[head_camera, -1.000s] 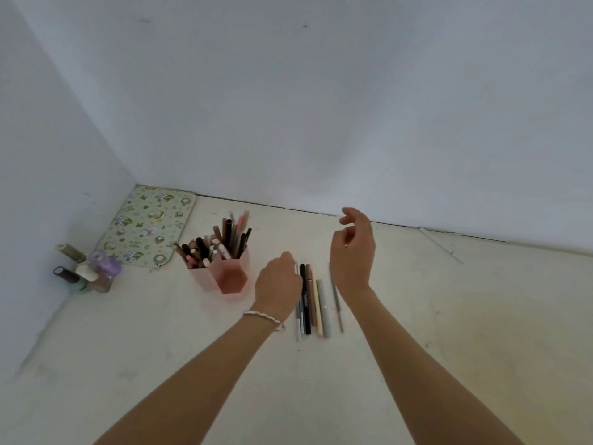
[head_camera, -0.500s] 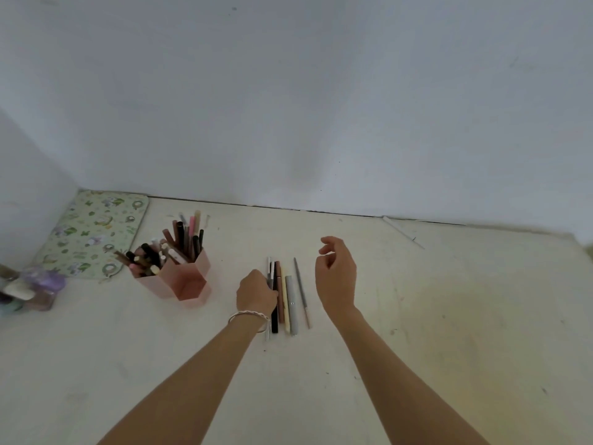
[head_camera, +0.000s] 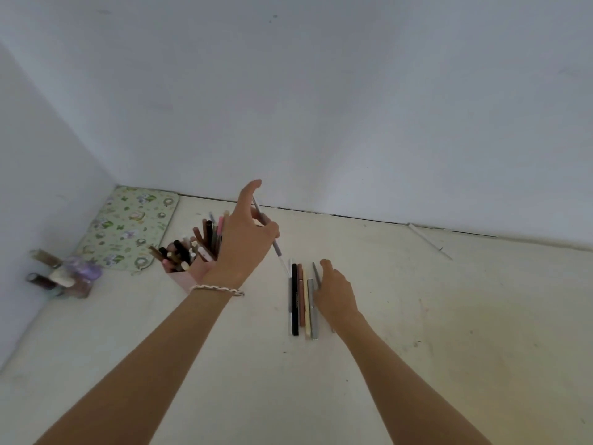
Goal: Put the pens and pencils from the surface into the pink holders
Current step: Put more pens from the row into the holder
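The pink holders (head_camera: 189, 277) stood on the pale surface (head_camera: 449, 332) to the left of the hands, and were crowded with pens, pencils and slim sticks (head_camera: 199, 245) that fanned up and outward; their lower right side was hidden behind the left wrist. Just how many compartments were joined could not be told.

A thin grey pen (head_camera: 272, 242) was pinched between the fingers of the left hand (head_camera: 245, 239), lifted off the surface just right of the holders. Its long axis ran on a slant, the upper end toward the back wall, the pale lower tip down toward the row.

A row of pens and pencils (head_camera: 301, 300) lay flat, side by side and touching, with long axes running from near to far. The right hand (head_camera: 335, 292) was laid palm-down at the row's right edge, fingers loosely spread over a thin grey stick (head_camera: 316, 273); whether anything was gripped could not be told.
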